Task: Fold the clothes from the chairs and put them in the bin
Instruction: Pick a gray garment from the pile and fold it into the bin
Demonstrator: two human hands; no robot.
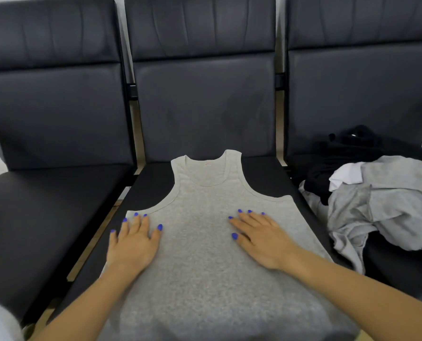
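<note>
A: The gray tank top (205, 217) lies flat on the middle chair (205, 107), straps away from the person, long axis running straight out.

B: And the hands?

A: Left hand (133, 239) at its left edge, right hand (259, 239) right of center; fingers straight, pressing, gripping nothing. The left looks nearer for a lengthwise fold.
</note>
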